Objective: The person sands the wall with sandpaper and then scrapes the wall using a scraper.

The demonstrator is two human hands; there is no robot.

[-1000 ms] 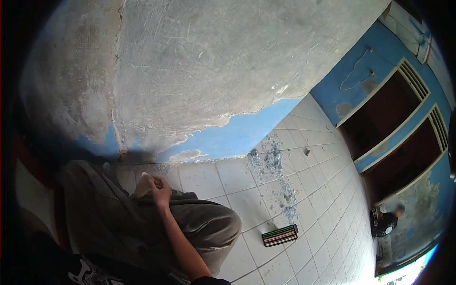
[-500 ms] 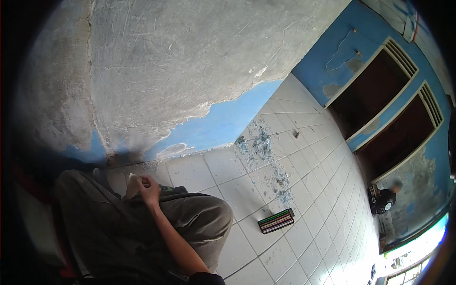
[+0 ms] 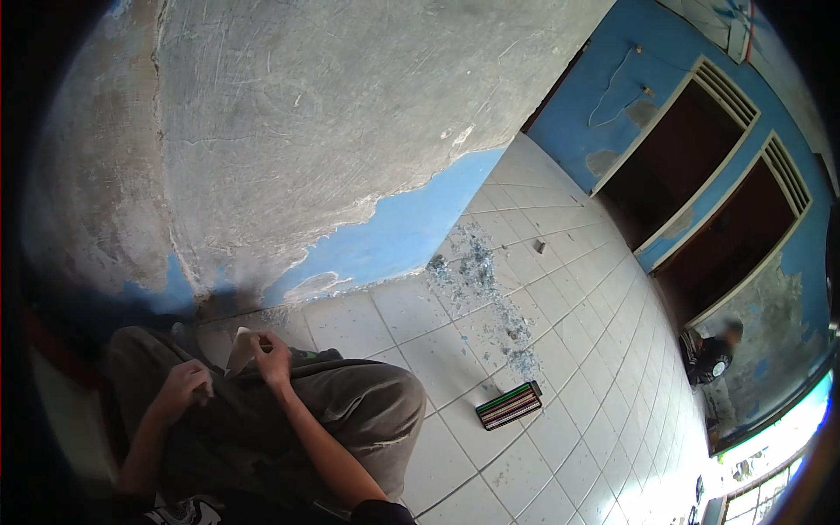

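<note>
My right hand [image 3: 272, 357] is closed on a pale, flat piece [image 3: 238, 352] that looks like paper or a thin sheet, above my lap. My left hand [image 3: 186, 385] hangs over the grey trousers [image 3: 219, 437], its fingers loosely curled; whether anything is in them is too small to tell. On the tiled floor to the right of my knee lies a striped rectangular case [image 3: 509, 406] with dark edges.
Blue and grey paint flakes [image 3: 479, 271] are scattered on the white tiles by the corner of the peeling wall [image 3: 324, 131]. A small block [image 3: 540, 248] lies farther off. Another person [image 3: 713, 354] sits by the far wall, near two doorways.
My left hand has come into view from the lower left, beside my right hand. My right hand still holds the pale piece. The view has shifted to the right.
</note>
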